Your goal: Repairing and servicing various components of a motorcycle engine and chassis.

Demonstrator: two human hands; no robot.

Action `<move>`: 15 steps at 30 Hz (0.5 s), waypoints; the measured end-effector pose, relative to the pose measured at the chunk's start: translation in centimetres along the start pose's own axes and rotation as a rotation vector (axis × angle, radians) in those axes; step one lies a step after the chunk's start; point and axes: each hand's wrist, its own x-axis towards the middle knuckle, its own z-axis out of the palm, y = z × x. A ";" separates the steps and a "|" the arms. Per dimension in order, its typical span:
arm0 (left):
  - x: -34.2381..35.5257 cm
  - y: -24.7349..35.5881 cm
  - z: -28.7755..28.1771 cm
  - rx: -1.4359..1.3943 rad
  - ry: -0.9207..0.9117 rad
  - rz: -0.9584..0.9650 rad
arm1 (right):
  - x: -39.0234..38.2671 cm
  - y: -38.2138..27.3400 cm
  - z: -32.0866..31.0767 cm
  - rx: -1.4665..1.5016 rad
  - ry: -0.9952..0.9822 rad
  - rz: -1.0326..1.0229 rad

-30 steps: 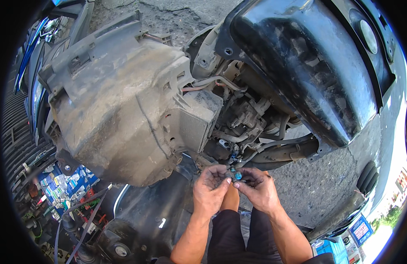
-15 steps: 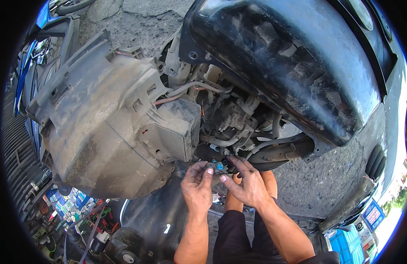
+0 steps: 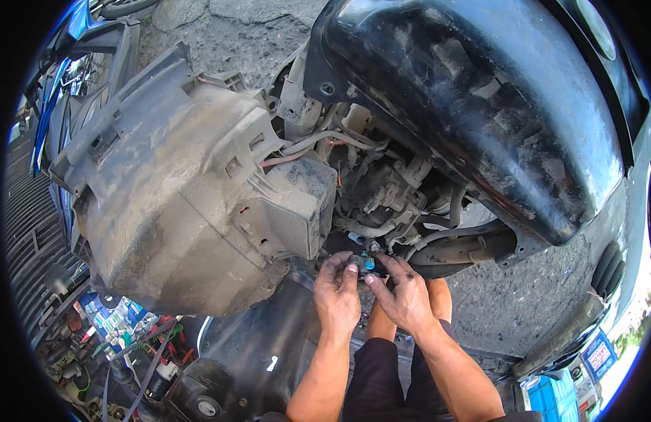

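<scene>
Showed a small fitting [image 3: 369,264], stubby in form, bright turquoise-blue over one portion and dark around it, too small for finer detail. Lay just below the exposed mechanism [image 3: 390,193]. Was pinched between thumb and fingers of the left hand [image 3: 337,299]; was met from the other side by the curled fingers and thumb of the right hand [image 3: 407,294], too closely grouped to tell whether gripping or merely touching. Counted one fitting; two hands, darkened with grime; left of the mechanism, one dusty grey-brown housing [image 3: 177,197]; to its upper right, one glossy black shell [image 3: 473,105]; to its far lower right, one blue bin [image 3: 552,399].
</scene>
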 end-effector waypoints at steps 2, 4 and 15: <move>0.1 -0.2 0.3 -0.004 -0.003 -0.013 | 0.1 0.4 0.7 0.010 0.031 0.038; 0.2 -0.3 0.4 0.065 0.013 0.013 | 0.1 0.8 1.4 -0.003 0.061 0.023; 0.4 0.1 0.9 0.137 0.059 0.000 | 0.3 1.0 2.5 -0.008 0.109 0.051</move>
